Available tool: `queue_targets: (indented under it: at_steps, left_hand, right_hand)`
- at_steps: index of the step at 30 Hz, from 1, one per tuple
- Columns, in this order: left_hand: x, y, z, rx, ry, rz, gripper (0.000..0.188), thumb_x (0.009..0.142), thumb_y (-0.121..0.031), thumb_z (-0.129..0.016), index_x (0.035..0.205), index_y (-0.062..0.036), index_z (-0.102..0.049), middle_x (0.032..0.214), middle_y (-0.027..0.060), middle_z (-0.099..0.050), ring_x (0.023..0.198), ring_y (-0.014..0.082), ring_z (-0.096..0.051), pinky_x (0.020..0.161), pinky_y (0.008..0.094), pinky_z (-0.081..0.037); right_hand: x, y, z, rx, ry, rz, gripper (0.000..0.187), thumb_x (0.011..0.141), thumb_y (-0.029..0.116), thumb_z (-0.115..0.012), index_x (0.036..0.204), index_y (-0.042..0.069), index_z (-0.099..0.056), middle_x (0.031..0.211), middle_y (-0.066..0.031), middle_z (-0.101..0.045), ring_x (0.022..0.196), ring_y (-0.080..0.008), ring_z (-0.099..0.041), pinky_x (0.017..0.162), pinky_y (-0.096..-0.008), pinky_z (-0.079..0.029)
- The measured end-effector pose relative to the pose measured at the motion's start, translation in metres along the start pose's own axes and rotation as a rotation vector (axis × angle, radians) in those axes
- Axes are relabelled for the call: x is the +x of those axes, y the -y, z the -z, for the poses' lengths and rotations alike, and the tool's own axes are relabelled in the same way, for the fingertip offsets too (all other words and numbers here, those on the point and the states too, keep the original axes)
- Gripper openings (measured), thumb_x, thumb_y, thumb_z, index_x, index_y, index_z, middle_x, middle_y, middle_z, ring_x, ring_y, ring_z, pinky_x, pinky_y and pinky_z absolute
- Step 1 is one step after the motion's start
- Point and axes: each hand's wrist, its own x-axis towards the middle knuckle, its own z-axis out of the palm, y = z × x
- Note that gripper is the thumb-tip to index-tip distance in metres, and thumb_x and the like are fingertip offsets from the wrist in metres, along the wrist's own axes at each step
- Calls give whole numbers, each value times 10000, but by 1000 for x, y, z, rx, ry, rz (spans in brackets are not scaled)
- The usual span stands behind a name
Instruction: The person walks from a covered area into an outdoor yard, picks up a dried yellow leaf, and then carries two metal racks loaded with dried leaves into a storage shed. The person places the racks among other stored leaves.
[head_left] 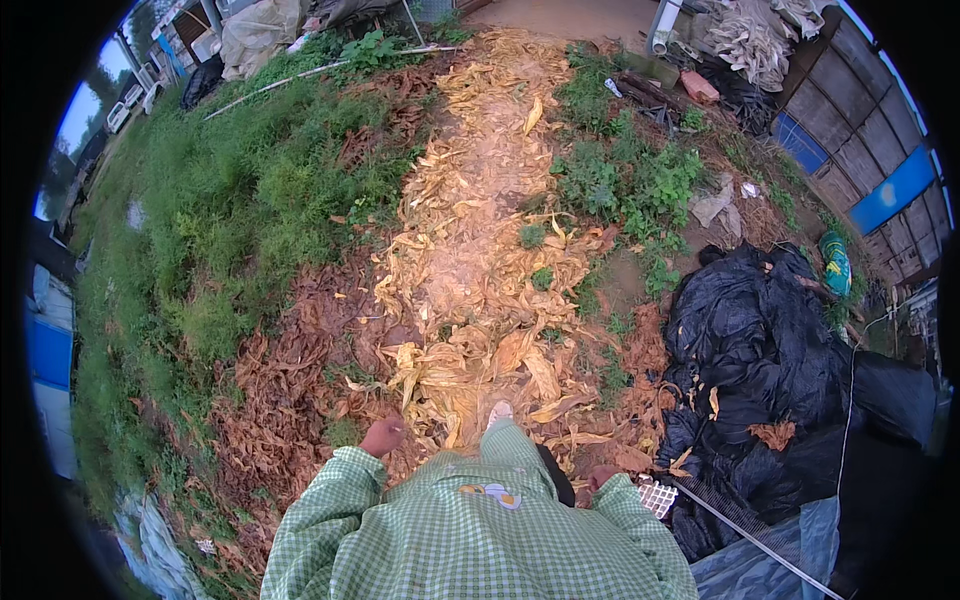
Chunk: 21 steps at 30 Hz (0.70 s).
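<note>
My left hand point(383, 437) hangs beside my body past the green checked sleeve, fingers curled in, with no object showing in it. My right hand point(603, 477) shows only a little beyond its cuff, low on the other side, and its fingers are too hidden to make out. One shoe point(500, 411) pokes out ahead on the path. Yellow and tan dry leaves point(470, 372) are strewn over the ground under and in front of me. Close to the right sleeve lies a white grid-like piece point(657, 498), apparently apart from the hand.
Black plastic sheeting point(750, 330) is heaped at the right, with a thin pole point(760, 545) nearer me. Brown withered leaves point(290, 400) and tall green weeds point(240, 230) line the left. Farther off stand a panelled wall point(850, 100) and a green sack point(834, 264).
</note>
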Motion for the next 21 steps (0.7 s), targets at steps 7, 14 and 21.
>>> queue_targets:
  at_steps: [7, 14, 21]
  left_hand:
    - [96, 99, 61, -304, 35, 252, 285, 679, -247, -641, 854, -22, -631, 761, 106, -629, 696, 198, -609, 615, 336, -472]
    - [225, -31, 174, 434, 196, -284, 390, 752, -384, -537, 980, -76, -605, 806, 158, -620, 820, 307, -583, 722, 407, -456]
    - [464, -129, 369, -95, -199, 235, 132, 752, -142, -574, 807, -23, -590, 623, 115, -587, 512, 195, -590, 423, 308, -460]
  right_hand:
    - [60, 176, 158, 470, -91, -202, 238, 803, 174, -414, 674, 33, -556, 547, -49, -530, 461, -140, -474, 428, -275, -378]
    - [189, 312, 238, 814, -191, -184, 176, 842, 158, -459, 830, 17, -564, 623, -39, -553, 473, -131, -478, 411, -254, -380]
    - [294, 465, 329, -19, 145, 126, 170, 804, 152, -480, 828, 17, -581, 634, -79, -566, 547, -162, -524, 480, -313, -421]
